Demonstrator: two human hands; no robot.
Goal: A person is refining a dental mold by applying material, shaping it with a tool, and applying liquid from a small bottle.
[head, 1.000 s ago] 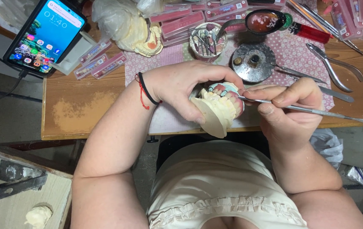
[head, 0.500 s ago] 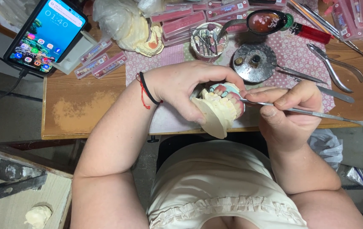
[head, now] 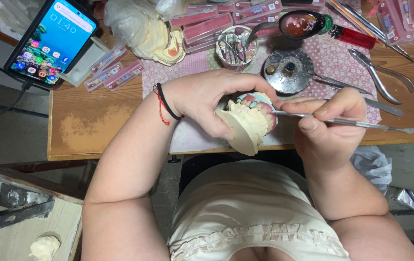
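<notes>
Since a moment ago our right hand (head: 330, 123) has eased the thin metal tool (head: 347, 123) slightly along the teeth, while our left hand (head: 207, 99) has kept the plaster dental model (head: 245, 123) where it was. Our left fingers wrap closed around the model above the near edge of the table (head: 95, 121), and our right fingers pinch the tool, its tip touching the model's pink gum. Beyond the model sit a round metal dish (head: 289, 71), pliers (head: 381, 75) and a phone (head: 50, 41)
</notes>
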